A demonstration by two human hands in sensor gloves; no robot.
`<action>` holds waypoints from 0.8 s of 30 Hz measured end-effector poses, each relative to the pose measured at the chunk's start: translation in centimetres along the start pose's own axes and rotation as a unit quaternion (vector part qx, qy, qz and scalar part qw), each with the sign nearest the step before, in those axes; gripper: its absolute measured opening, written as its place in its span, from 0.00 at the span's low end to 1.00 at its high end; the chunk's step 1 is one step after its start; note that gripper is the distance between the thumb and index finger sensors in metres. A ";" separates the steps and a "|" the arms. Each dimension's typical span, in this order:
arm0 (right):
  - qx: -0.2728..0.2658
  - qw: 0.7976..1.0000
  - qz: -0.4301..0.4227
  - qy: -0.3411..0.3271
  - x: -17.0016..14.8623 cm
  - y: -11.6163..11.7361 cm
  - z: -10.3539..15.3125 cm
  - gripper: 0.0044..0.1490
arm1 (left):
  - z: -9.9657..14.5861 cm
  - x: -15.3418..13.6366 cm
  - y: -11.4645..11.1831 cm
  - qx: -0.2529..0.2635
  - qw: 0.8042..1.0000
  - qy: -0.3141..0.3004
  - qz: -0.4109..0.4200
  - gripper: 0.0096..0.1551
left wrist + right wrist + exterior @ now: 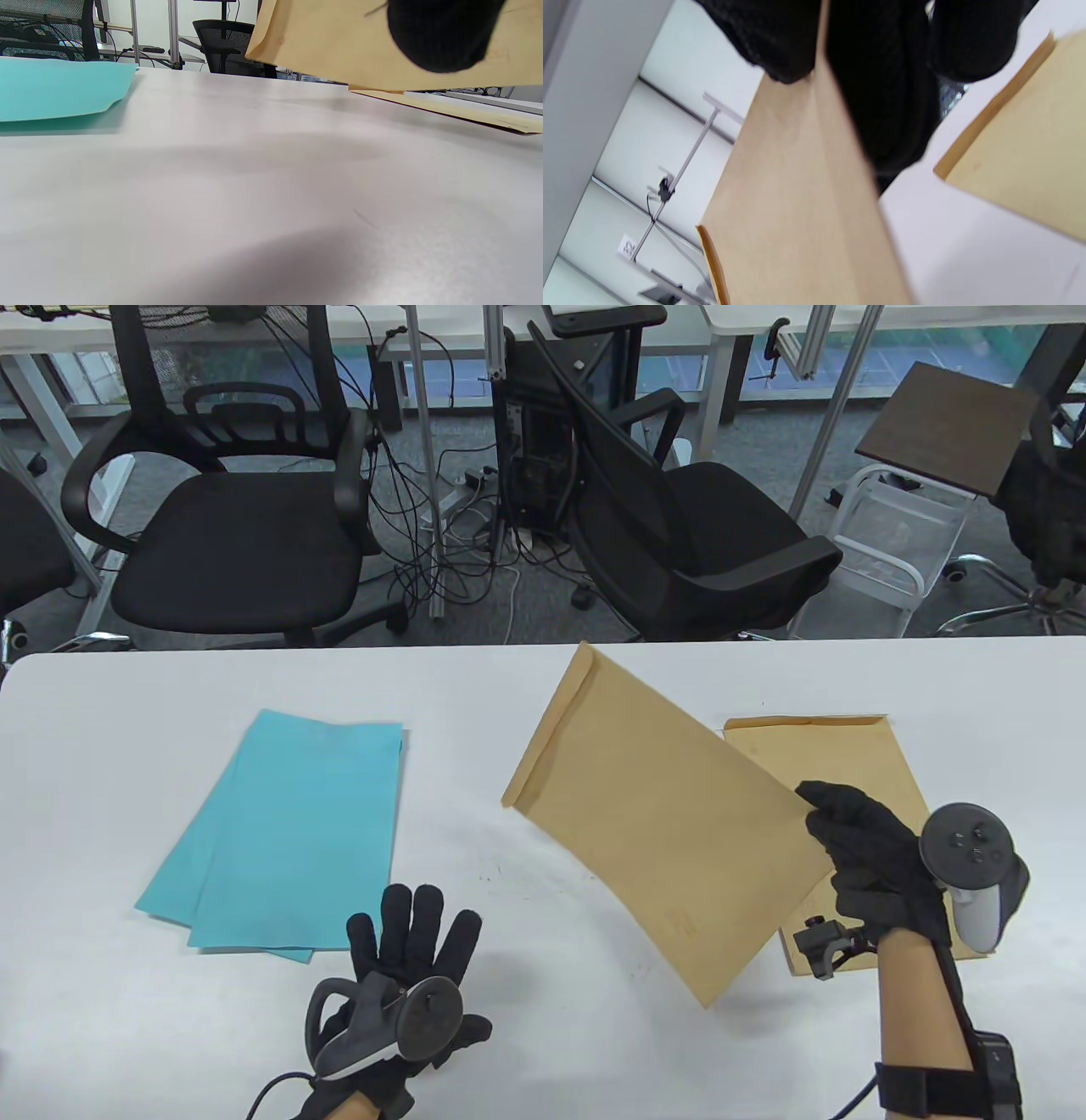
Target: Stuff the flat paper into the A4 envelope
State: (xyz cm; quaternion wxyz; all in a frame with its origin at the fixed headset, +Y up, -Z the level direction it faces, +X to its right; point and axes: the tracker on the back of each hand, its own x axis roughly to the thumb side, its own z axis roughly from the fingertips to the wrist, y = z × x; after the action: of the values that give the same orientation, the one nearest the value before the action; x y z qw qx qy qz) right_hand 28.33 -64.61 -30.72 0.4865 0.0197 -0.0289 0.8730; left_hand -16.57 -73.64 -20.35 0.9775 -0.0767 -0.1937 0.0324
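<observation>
My right hand (pixel 857 848) grips the right edge of a brown A4 envelope (pixel 662 814) and holds it tilted above the table. The right wrist view shows my gloved fingers (pixel 882 84) pinching that envelope (pixel 797 203). A second brown envelope (pixel 882 763) lies flat beneath it; it also shows in the right wrist view (pixel 1022 161). Flat teal paper sheets (pixel 280 831) lie on the table at the left. My left hand (pixel 407 942) is open with fingers spread, low over the table, right of the teal sheets and holding nothing. The left wrist view shows the teal paper (pixel 59 89) and the lifted envelope (pixel 339 42).
The white table (pixel 475 865) reaches the far edge near black office chairs (pixel 229 534), cables and a white cart (pixel 899 543) beyond it.
</observation>
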 end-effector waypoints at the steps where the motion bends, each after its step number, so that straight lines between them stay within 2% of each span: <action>1: 0.022 1.000 0.004 0.003 0.1 0.8 -0.5 0.26 | 0.0 0.0 0.0 0.000 1.000 0.000 0.001 0.65; 4: 0.098 0.995 0.028 0.004 0.8 3.6 -2.4 0.27 | 0.0 -0.2 0.0 0.000 1.000 -0.001 0.005 0.65; 6: 0.130 0.986 0.102 -0.004 1.6 5.3 -3.5 0.27 | 0.0 -0.2 0.0 -0.001 1.000 -0.003 0.008 0.65; 10: 0.126 0.948 0.292 -0.021 2.9 8.8 -5.6 0.28 | 0.0 -0.2 0.0 -0.005 1.000 -0.006 0.009 0.65; 13: 0.124 0.929 0.346 -0.029 2.9 11.4 -7.1 0.29 | -0.1 -0.3 0.0 -0.005 1.000 -0.007 0.013 0.65; 17: 0.151 0.900 0.408 -0.033 2.4 13.7 -8.8 0.29 | -0.2 -0.3 -0.2 -0.016 1.000 -0.010 0.011 0.65; 19: 0.143 0.898 0.414 -0.041 2.1 14.6 -9.6 0.30 | -0.3 -0.2 -0.3 -0.019 1.000 -0.011 0.010 0.64; 22: 0.126 0.908 0.398 -0.039 1.5 15.5 -10.9 0.30 | -0.3 -0.1 -0.4 -0.026 1.000 -0.012 0.008 0.65; 24: 0.133 0.903 0.407 -0.035 1.0 16.0 -11.7 0.30 | -0.3 -0.1 -0.4 -0.029 0.999 -0.012 0.006 0.64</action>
State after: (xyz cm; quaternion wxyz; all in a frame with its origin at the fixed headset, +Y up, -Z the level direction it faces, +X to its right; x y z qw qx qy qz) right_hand 14.08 -71.33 -42.86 0.0805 0.1008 0.0649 0.9895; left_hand -16.52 -74.14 -20.62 0.9723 -0.1058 -0.2058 0.0333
